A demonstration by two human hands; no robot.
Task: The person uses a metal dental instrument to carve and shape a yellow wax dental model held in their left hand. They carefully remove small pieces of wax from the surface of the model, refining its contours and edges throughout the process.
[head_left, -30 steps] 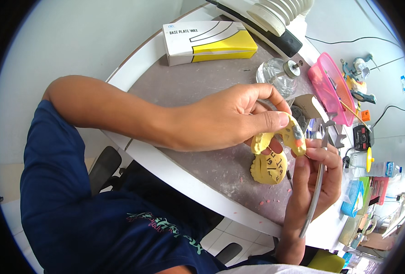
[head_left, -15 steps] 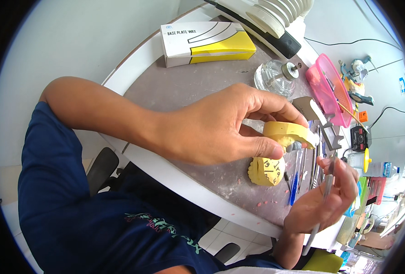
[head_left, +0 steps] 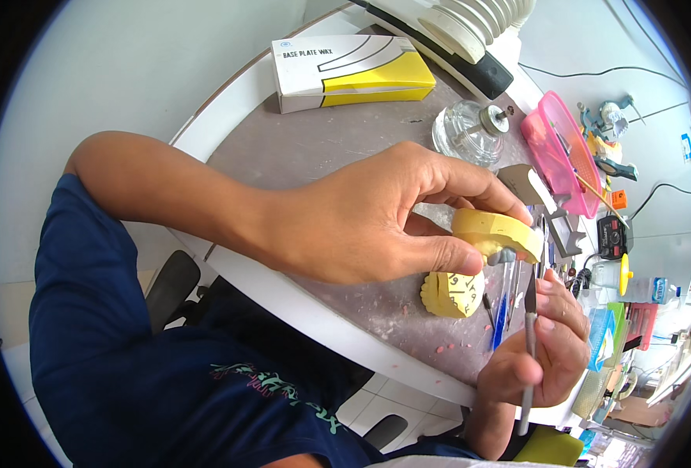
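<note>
My left hand [head_left: 353, 214] grips a yellow plaster dental cast [head_left: 499, 228] between thumb and fingers, above the table. Grey and pink patches show on the cast's underside, next to my thumb. In my right hand [head_left: 557, 337] is a slim wax knife [head_left: 529, 335], its pale handle running down past the palm and its dark blade pointing up at the cast's right edge. Whether the blade touches the cast I cannot tell. Just below my left thumb, a second yellow dental cast [head_left: 447, 295] with dark handwriting lies on the table.
A white and yellow box [head_left: 353, 74] lies at the back, near a glass spirit burner [head_left: 468, 134]. Further right are a pink basket [head_left: 560, 156], a grey metal stand [head_left: 567, 232] and a blue pen [head_left: 500, 318]. Pink crumbs lie near the table's white edge [head_left: 314, 312].
My right hand has moved slightly left and turned, bringing the wax knife's blade up beside the cast. The cast in my left hand has tilted a little.
</note>
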